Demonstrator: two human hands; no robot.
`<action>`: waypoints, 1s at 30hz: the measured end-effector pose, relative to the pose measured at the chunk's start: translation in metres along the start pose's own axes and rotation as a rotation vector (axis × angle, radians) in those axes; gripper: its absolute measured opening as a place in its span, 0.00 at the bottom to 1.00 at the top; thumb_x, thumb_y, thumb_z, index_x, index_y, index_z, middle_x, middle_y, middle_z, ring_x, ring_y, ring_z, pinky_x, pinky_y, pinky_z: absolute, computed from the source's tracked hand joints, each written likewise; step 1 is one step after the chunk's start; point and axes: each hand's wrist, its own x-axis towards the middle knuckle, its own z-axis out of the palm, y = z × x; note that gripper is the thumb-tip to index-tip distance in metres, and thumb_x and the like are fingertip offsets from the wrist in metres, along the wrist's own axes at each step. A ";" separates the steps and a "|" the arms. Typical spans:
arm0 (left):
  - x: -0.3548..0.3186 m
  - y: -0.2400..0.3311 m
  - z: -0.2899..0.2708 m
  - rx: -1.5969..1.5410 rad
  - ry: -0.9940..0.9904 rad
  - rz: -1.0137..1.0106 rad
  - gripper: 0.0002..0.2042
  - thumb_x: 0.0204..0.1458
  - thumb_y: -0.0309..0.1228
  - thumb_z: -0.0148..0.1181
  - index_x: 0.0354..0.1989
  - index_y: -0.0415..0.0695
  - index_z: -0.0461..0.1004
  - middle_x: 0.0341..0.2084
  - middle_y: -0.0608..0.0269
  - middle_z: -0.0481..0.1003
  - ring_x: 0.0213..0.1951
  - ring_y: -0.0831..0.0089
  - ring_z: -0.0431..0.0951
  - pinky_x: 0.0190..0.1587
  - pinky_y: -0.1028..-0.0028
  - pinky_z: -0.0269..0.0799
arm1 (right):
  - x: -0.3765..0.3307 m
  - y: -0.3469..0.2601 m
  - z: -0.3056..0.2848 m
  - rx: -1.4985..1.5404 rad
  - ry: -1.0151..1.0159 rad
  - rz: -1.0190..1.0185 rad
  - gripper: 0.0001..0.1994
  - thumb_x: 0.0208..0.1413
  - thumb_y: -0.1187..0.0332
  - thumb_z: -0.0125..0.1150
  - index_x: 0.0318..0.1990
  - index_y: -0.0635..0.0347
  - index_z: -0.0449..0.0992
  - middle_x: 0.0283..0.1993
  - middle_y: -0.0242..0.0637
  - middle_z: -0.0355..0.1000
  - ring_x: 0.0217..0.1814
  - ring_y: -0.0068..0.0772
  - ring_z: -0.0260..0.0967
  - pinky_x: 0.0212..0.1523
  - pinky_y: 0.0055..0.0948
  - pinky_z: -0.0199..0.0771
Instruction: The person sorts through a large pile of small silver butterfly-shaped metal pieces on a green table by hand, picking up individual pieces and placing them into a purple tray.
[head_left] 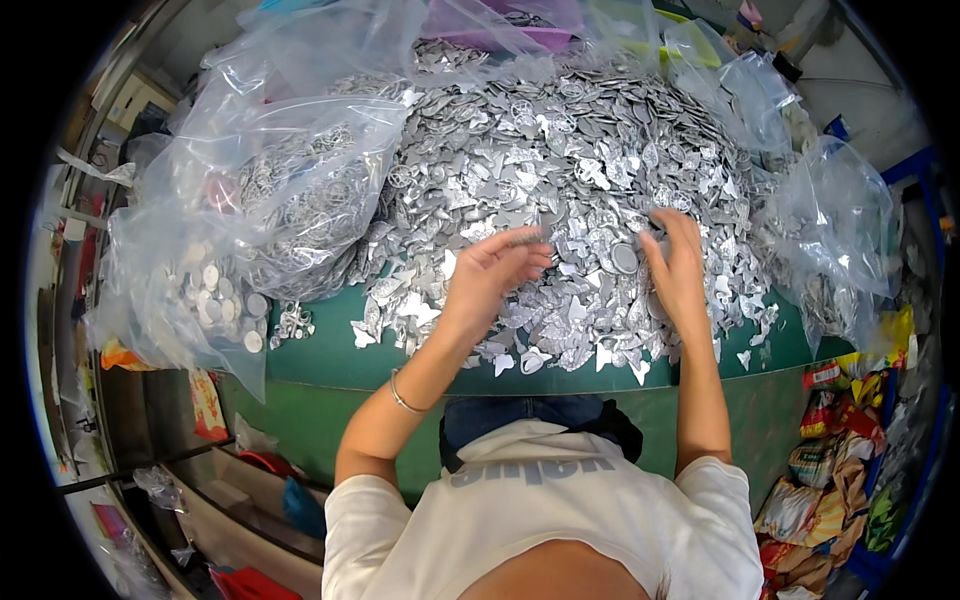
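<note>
A wide heap of small silver-grey metal pieces (590,170), many shaped like leaves or butterflies, covers the green tabletop (320,345). Over its near middle is my left hand (492,278), fingers curled together with the thumb; a small grey metal piece (527,238) shows at the fingertips, its shape unclear. My right hand (680,268) reaches in at the right of the heap, thumb and fingers apart, with nothing visible between them. Just left of its thumb, an oval metal piece (624,259) lies on the heap.
Clear plastic bags hold metal rings (310,190) and round discs (215,295) at the left. Another clear bag (845,220) stands at the right. A purple bin (505,22) sits at the back. Colourful snack packets (820,460) fill the lower right; an open drawer (235,505) is lower left.
</note>
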 end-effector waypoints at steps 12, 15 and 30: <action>-0.037 -0.048 0.012 -0.365 -0.002 -0.122 0.16 0.55 0.24 0.50 0.53 0.38 0.63 0.28 0.61 0.70 0.30 0.74 0.72 0.31 0.78 0.73 | -0.010 0.023 -0.004 -0.195 -0.036 -0.045 0.12 0.48 0.67 0.60 0.40 0.60 0.72 0.44 0.42 0.66 0.48 0.45 0.62 0.48 0.39 0.60; -0.044 -0.051 0.009 -0.405 -0.074 -0.140 0.18 0.55 0.24 0.50 0.55 0.37 0.62 0.33 0.58 0.72 0.33 0.72 0.74 0.34 0.77 0.75 | -0.013 0.039 -0.018 -0.181 0.051 0.050 0.07 0.48 0.72 0.58 0.36 0.62 0.72 0.41 0.43 0.67 0.45 0.45 0.62 0.47 0.38 0.61; -0.069 -0.063 0.009 -0.423 -0.044 -0.156 0.18 0.55 0.23 0.47 0.56 0.38 0.60 0.39 0.52 0.72 0.40 0.67 0.74 0.43 0.70 0.73 | 0.014 0.016 -0.002 0.056 -0.222 -0.159 0.17 0.46 0.66 0.63 0.45 0.57 0.73 0.52 0.37 0.66 0.57 0.41 0.59 0.57 0.37 0.55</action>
